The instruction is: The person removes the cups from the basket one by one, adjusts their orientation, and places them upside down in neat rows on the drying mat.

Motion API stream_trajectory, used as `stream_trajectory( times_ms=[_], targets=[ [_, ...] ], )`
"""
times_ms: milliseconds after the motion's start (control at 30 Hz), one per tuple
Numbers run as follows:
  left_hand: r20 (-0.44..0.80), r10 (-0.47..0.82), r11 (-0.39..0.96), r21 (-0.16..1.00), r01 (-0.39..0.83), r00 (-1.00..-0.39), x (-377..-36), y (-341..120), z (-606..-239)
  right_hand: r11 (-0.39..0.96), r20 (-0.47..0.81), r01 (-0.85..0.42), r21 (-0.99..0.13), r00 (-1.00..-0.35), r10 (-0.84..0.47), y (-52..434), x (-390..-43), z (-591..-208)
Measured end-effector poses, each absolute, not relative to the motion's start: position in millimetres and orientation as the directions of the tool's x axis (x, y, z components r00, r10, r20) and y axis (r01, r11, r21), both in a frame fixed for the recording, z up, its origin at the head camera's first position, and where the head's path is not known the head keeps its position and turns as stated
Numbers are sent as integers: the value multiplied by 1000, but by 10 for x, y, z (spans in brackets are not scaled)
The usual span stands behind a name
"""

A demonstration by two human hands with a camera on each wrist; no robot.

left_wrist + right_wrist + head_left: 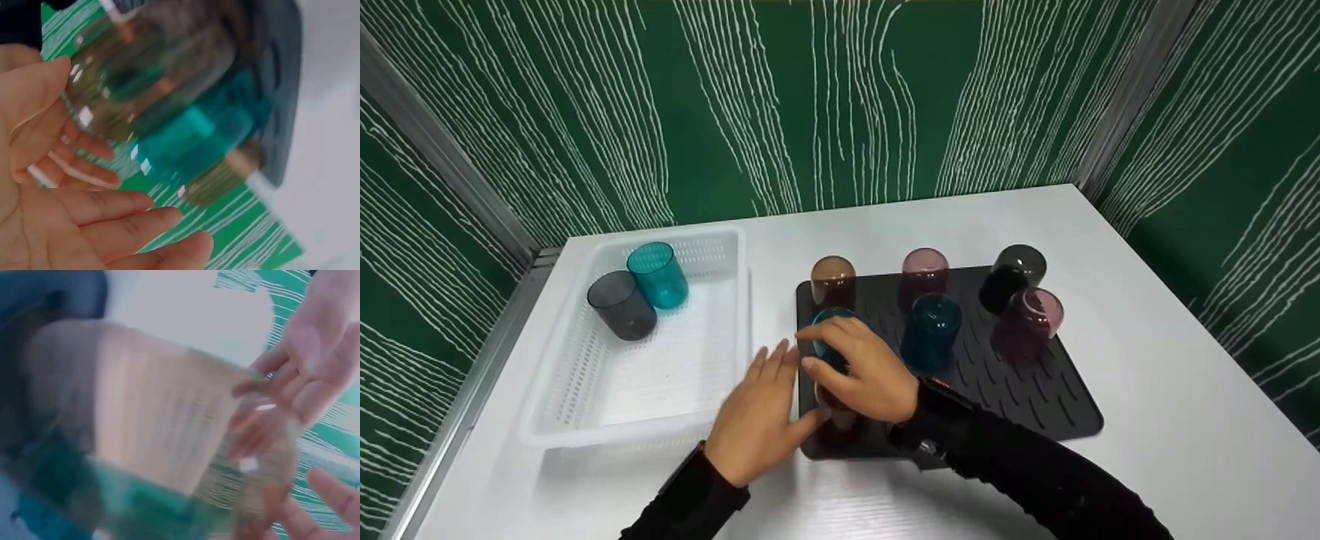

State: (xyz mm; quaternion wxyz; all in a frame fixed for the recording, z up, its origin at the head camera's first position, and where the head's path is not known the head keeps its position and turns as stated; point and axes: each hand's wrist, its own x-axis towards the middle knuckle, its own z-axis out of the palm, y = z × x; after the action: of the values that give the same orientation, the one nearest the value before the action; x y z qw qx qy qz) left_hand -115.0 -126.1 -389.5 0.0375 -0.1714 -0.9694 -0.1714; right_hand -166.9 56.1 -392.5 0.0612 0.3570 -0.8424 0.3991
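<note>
Several tinted glasses stand upside down on a black ribbed mat point(1005, 405). Close over the nearest one at the mat's left, an amber glass point(169, 62), is my right hand point(870, 375), its fingers loosely bent and spread. My left hand point(757, 420) is beside that glass at the mat's left edge, fingers extended and thumb toward it. Neither hand is closed round it. Behind it, partly hidden by the right hand, is a teal glass point(832, 315). Another teal glass point(934, 330) stands to the right of the right hand.
A white perforated basket point(742, 300) at the left holds a grey glass point(622, 307) and a turquoise glass point(660, 277). Farther back on the mat are another amber glass point(834, 281), a pink glass point(925, 274) and a dark grey glass point(1016, 274). A second pink glass point(1031, 322) stands at the right.
</note>
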Motion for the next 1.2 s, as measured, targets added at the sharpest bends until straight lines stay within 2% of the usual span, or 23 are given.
stream_trajectory(
  times_ms=[167, 300, 400, 600, 767, 1100, 1200],
  targets=[
    [260, 232, 934, 208, 289, -937, -1222, -1403, -3593, 323, 307, -509, -797, -804, -510, 443, -1732, -3743],
    [282, 160, 957, 190, 219, -946, -1378, -1606, -3413, 243, 201, -363, -900, -838, -508, 279, -1814, -3624],
    [305, 115, 970, 170, 173, -945, -1506, -1761, -3356, 242, 113, -262, -934, -861, -495, 127, -1902, -3557],
    [393, 38, 991, 106, 86, -919, -1714, -1997, -3359, 332, -50, -108, -937, -899, -435, -158, -2133, -3464],
    [398, -7, 995, 99, 35, -917, -1882, -2122, -3343, 420, -114, -72, -904, -909, -401, -336, -2311, -3448],
    [249, -102, 990, 119, -74, -963, -2220, -2283, -3294, 513, -124, -153, -845, -875, -467, -599, -2393, -3631],
    [189, -137, 984, 139, -112, -972, -2299, -2359, -3333, 562, -174, -132, -817, -871, -459, -650, -2399, -3673]
  ],
)
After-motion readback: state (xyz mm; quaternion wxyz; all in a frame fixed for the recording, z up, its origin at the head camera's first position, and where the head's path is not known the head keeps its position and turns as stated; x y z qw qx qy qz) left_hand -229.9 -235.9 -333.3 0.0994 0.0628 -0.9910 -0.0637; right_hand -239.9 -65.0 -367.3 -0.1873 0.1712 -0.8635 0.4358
